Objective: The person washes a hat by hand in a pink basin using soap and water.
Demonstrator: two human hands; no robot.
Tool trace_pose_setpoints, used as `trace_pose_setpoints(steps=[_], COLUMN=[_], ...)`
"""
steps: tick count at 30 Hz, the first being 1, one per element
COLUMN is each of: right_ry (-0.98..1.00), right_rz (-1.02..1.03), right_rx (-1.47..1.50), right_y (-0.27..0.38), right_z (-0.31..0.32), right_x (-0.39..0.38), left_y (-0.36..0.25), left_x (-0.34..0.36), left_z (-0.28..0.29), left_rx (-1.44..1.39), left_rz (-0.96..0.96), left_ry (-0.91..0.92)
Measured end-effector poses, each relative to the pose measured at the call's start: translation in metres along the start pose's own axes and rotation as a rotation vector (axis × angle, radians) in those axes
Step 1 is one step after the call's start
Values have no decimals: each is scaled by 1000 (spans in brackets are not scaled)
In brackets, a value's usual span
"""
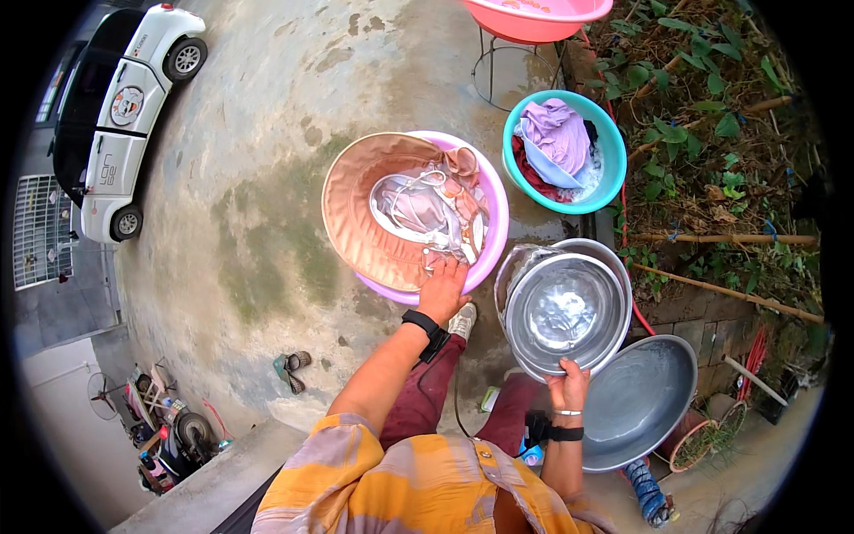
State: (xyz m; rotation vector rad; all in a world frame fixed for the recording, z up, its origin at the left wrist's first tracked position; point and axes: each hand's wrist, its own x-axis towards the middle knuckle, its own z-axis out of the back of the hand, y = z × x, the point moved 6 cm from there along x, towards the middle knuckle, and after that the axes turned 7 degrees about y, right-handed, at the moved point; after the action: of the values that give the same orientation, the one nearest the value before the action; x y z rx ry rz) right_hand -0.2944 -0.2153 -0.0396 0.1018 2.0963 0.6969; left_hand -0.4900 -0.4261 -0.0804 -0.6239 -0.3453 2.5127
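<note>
A peach sun hat [360,227] with a wide brim lies tilted over a pink-purple basin [495,233], its pale lining and cord facing up. At the brim's near edge, my left hand [445,289] holds on, fingers on top and thumb hidden. On the right, my right hand [567,387] grips the near rim of a round metal basin [560,313]. Shiny clear water seems to fill this basin. It is held over a larger metal bucket [620,267], partly hidden beneath it.
Beyond stands a turquoise basin [616,169] of wet clothes [553,138]. A pink basin [538,22] rests on a wire stand at the top. A large grey metal basin [640,405] leans at the near right. Plants border the right; a white vehicle [124,107] is far left.
</note>
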Motion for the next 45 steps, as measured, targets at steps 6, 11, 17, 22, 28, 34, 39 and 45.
trace_pose_setpoints(steps=[6, 11, 17, 22, 28, 34, 39, 45], right_ry=[100, 64, 39, 178, 368, -240, -485, -427], right_rz=[-2, 81, 675, 965, 1277, 514, 133, 44], right_rx=[-153, -348, -924, -1296, -1319, -399, 303, 421], right_y=[-59, -89, -65, -18, 14, 18, 9, 16], right_z=[-113, -181, -233, -283, -254, -40, 98, 200], right_x=[35, 45, 45, 49, 63, 110, 124, 140], left_y=[40, 90, 92, 63, 30, -1, -21, -67], left_x=[-5, -16, -2, 37, 68, 83, 84, 77], left_z=[15, 4, 10, 0, -13, -35, -55, -74], left_rx=[50, 60, -48, -33, -128, -24, -90, -8], left_rz=[-40, -54, -33, -158, -139, -140, -32, -222], left_ry=[-53, -178, 349, 53, 187, 195, 377, 157])
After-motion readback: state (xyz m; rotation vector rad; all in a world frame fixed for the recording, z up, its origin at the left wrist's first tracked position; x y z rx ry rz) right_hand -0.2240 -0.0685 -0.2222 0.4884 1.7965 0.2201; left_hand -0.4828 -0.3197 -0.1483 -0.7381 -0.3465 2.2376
